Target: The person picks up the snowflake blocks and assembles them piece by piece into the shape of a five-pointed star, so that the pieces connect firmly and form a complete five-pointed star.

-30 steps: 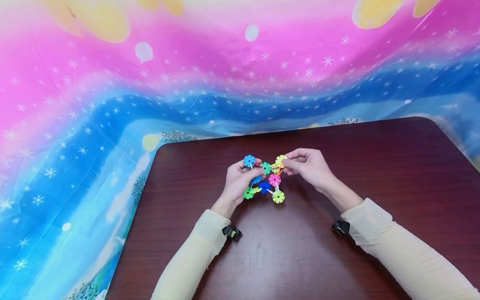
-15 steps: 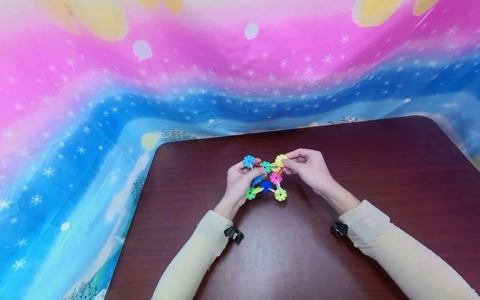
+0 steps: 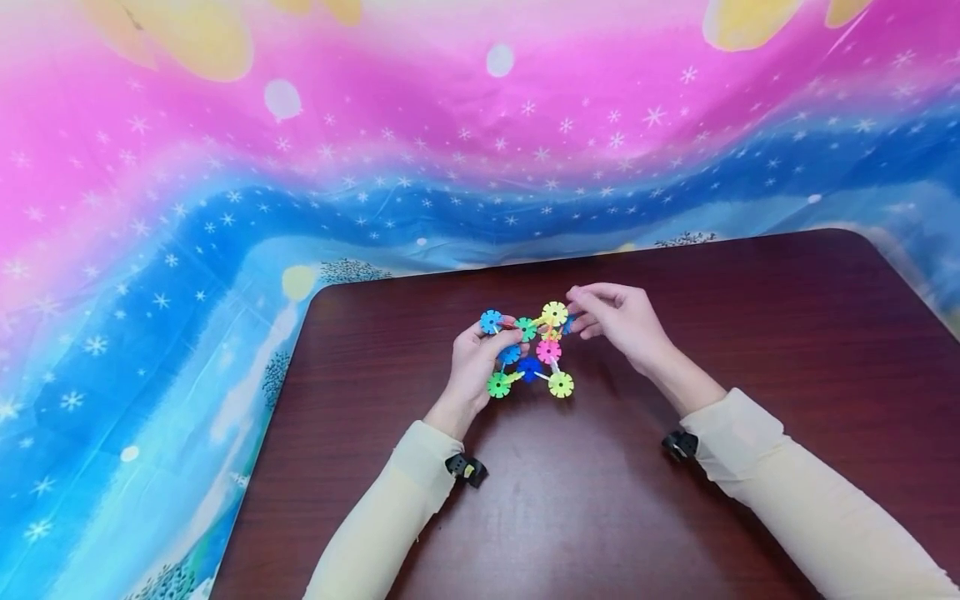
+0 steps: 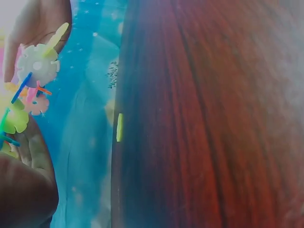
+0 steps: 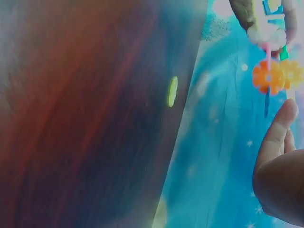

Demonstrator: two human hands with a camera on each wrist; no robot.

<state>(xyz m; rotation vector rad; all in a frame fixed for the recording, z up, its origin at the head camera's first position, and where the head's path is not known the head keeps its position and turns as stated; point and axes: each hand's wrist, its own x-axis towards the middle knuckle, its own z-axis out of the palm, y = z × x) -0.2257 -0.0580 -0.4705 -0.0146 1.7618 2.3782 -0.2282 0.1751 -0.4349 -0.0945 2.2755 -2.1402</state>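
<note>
A linked cluster of small toothed plastic discs, in blue, green, yellow and pink, is held above the table. My left hand pinches its left side, the thumb over a green disc. At the cluster's upper right, the thumb and fingers of my right hand lie beside a yellow disc and a partly hidden blue disc. No disc is visibly pinched there. In the right wrist view an orange disc hangs near the right thumb. The far-side fingertips are partly hidden.
A dark reddish-brown wooden table lies beneath both arms. Behind it hangs a pink and blue printed cloth. A small yellow-green shape appears near the table's edge in both wrist views. Black bands circle the wrists.
My right thumb and fingers have come off the yellow disc and shifted slightly up. The cluster has moved slightly, and a blue disc now shows behind the yellow one. My left hand keeps its grip.
</note>
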